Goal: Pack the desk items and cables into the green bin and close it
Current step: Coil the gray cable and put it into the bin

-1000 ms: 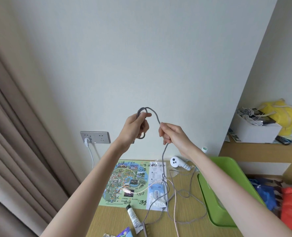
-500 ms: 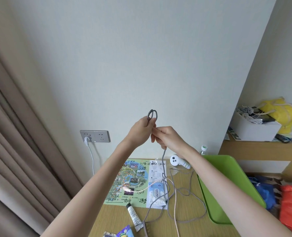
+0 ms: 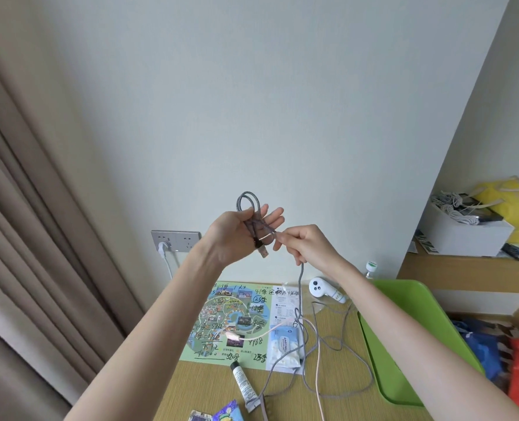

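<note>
Count, head view: two hands, two loose cables, one bin.

The left hand (image 3: 237,229) is raised in front of the wall (image 3: 282,101), palm towards me and fingers spread. Its thumb pins a small coil of the grey cable (image 3: 246,198) against the fingers. I count two loops standing above the hand, and one USB plug (image 3: 263,252) hanging below it. The right hand (image 3: 308,247) is just beside the left, fingers curled, pinching the same cable where it leaves the coil. From there the cable drops to the desk (image 3: 209,390) and lies in slack bends.

One pink cable (image 3: 318,369) crosses the grey one on the desk. Also on the desk are one white controller (image 3: 322,291), one printed map (image 3: 231,320) with handwriting, one wipes packet (image 3: 285,344) and one tube (image 3: 243,381).

The green bin (image 3: 404,323) sits open at the right end of the desk. My right forearm covers part of it, so I cannot tell what it holds. Two packets (image 3: 221,414) are cut off by the bottom edge. A bottle (image 3: 370,266) shows only its cap.

The desk top is light wood grain. A wall socket (image 3: 176,240) carries one white plug (image 3: 162,248). A beige curtain (image 3: 24,238) hangs at left. At right, a shelf (image 3: 465,265) holds one white box (image 3: 465,235) and one yellow bag (image 3: 510,205).
</note>
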`<move>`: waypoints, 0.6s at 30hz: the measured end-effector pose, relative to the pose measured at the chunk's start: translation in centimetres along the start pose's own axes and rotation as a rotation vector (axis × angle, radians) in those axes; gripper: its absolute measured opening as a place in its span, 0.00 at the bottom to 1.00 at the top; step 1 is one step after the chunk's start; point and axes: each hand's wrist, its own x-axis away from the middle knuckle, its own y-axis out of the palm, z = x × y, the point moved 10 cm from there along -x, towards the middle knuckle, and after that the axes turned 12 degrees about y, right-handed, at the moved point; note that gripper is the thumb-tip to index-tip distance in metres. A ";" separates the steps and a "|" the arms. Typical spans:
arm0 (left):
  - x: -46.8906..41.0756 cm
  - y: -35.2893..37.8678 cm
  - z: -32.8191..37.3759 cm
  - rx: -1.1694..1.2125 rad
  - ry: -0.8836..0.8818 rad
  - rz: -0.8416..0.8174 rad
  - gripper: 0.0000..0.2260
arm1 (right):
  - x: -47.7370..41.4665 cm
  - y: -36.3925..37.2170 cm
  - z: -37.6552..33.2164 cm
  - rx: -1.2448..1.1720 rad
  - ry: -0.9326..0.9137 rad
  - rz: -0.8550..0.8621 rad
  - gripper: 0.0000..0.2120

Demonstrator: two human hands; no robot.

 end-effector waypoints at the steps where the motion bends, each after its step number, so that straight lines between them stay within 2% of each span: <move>1: 0.2 -0.1 0.1 0.006 -0.008 -0.002 0.16 | 0.0 0.0 0.0 -0.001 -0.005 0.012 0.14; 6: 0.6 -0.2 0.3 0.086 -0.008 0.040 0.15 | -0.2 1.0 0.4 0.023 -0.007 -0.021 0.16; 9: 0.3 -0.3 0.7 0.103 0.069 0.081 0.14 | -0.4 1.9 1.4 0.038 0.046 -0.082 0.19; 11: 0.2 -0.8 1.5 0.072 0.134 0.123 0.15 | -0.8 1.3 2.4 0.094 0.072 -0.081 0.17; 15: 0.2 -2.6 4.7 -0.044 0.300 0.199 0.17 | -1.6 -2.4 4.6 0.199 0.120 0.065 0.11; 18: 0.3 -3.8 6.9 -0.191 0.384 0.226 0.16 | -1.8 -4.6 5.1 0.126 0.132 0.138 0.10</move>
